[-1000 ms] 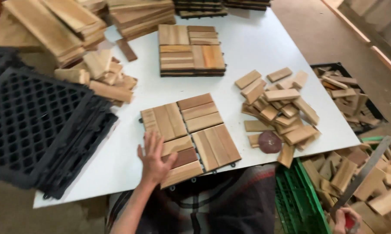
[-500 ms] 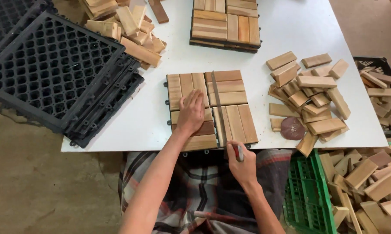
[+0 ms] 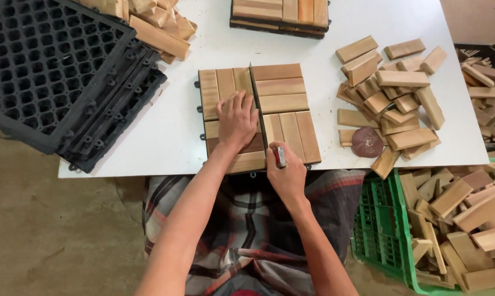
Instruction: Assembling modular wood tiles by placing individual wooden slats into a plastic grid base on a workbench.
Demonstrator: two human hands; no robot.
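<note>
Head view: wooden slat tile lies flat at near edge of white table. Left hand pressed flat on it, fingers spread. Right hand fingers closed around handle of long thin blade laid along tile's centre gap. Loose wood blocks right, black plastic grids left, green crate near right.

Bright even daylight, soft short shadows, sharp focus, slight wide-angle bending at edges
</note>
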